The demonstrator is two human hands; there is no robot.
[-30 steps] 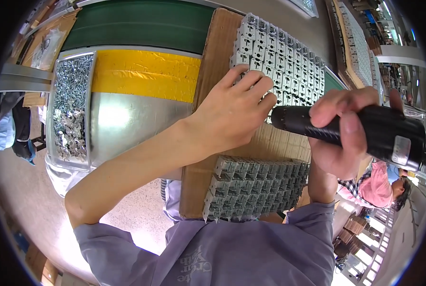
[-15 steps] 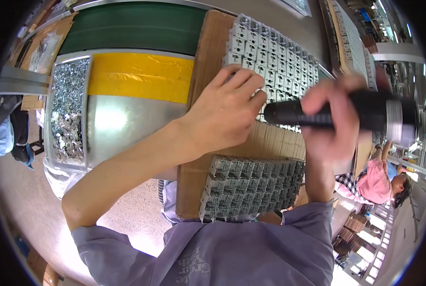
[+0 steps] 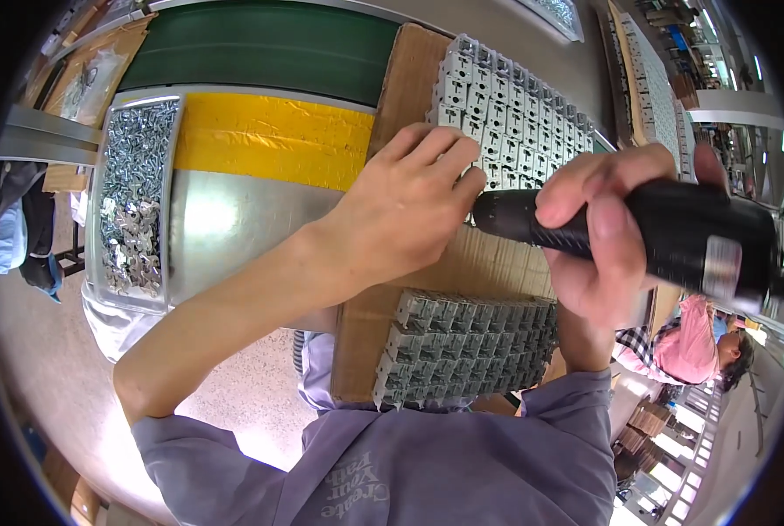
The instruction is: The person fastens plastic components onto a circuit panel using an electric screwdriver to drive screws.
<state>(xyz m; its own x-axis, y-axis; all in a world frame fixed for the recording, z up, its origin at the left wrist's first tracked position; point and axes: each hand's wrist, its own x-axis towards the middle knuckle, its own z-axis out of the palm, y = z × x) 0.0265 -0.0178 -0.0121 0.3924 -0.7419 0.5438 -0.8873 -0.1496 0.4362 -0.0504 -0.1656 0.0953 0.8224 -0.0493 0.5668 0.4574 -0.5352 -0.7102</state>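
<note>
My right hand is wrapped round a black power screwdriver, which lies nearly level and points left. Its nose ends right beside the fingers of my left hand. That hand is closed, fingertips bent down at the near left edge of a block of small white housings set in tight rows. Whatever the left fingers pinch is hidden behind them, as is the bit's tip. Closer to my body stands a second group of housings, with grey metal parts showing in their tops. Both groups rest on a cardboard sheet.
To the left, a clear tray holds screws and small shiny metal plates. Yellow tape covers part of the metal table, beside a green belt. A person in pink is at the far right.
The screwdriver and my right hand, blurred before, have moved left, bringing the nose closer to my left fingers. Its rear end now sits lower. The whole view has shifted slightly.
</note>
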